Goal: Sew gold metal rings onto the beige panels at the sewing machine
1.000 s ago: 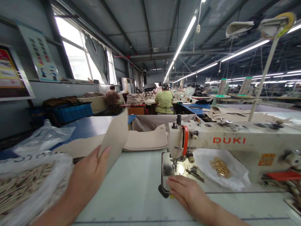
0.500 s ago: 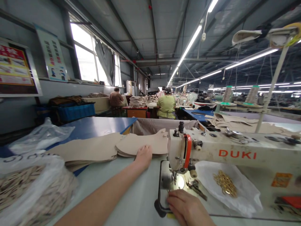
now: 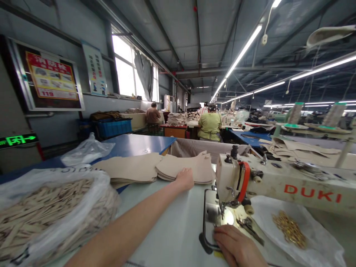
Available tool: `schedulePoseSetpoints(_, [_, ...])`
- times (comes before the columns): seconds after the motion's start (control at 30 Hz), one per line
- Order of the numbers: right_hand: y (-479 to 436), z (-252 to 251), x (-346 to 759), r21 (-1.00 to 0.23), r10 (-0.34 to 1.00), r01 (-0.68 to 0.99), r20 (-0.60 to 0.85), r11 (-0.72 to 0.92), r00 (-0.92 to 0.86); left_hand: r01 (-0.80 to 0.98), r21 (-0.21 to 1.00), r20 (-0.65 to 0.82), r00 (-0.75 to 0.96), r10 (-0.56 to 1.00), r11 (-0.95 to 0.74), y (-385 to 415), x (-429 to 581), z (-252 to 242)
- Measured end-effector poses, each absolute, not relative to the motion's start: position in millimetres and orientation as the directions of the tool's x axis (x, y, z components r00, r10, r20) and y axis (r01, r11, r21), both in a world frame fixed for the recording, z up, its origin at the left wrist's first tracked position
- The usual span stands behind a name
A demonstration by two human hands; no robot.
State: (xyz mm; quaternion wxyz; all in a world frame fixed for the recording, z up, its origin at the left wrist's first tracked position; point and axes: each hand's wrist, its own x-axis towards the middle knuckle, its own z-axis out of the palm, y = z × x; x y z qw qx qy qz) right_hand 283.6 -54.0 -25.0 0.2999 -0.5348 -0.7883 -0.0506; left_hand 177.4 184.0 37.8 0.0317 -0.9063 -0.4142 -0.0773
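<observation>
My left hand (image 3: 185,178) reaches out to the near edge of a stack of beige cut fabric pieces (image 3: 198,167). Its fingers are bent over the top piece at the edge, and the thumb is hidden. A second beige stack (image 3: 133,167) lies to its left. By the needle of a sewing machine (image 3: 267,181), my right hand (image 3: 236,243) rests on the machine bed, fingers pressed together. Whatever they hold, if anything, is hidden. Just beyond that hand lies a dark metal tool, apparently thread snips (image 3: 251,228).
A white bag of beige strips (image 3: 52,207) stands at left, with a clear plastic bag (image 3: 86,150) behind. Gold metal rings (image 3: 289,228) lie on white plastic (image 3: 319,237) beneath the machine arm. Thread cones (image 3: 296,113) stand at right. Co-workers (image 3: 210,124) sit farther back.
The view has turned left, so everything sits farther right and more of the strip bag shows. My left hand's fingers look more curled at the stack's edge; my right hand stays by the needle.
</observation>
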Motion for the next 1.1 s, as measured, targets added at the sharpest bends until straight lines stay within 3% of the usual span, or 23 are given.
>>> schedulePoseSetpoints(0.3, [-61, -14, 272, -0.312, 0.843, 0.877, 0.511, 0.364, -0.169, 0.795, -0.03, 0.162, 0.602, 0.782, -0.606, 216, 73, 68])
schedulePoseSetpoints(0.57, [-62, -12, 272, -0.299, 0.842, 0.886, 0.513, 0.355, -0.164, 0.778, -0.032, 0.145, 0.625, 0.767, -0.627, 206, 95, 49])
schedulePoseSetpoints(0.93, [-61, -9, 273, -0.342, 0.865, 0.869, 0.472, 0.358, -0.171, 0.928, -0.081, 0.049, 0.367, 0.929, -0.363, 233, 30, 81])
schedulePoseSetpoints(1.1, [-63, -6, 271, -0.358, 0.862, 0.863, 0.481, 0.358, -0.158, 0.896, -0.029, 0.002, 0.444, 0.896, -0.444, 232, 16, 100])
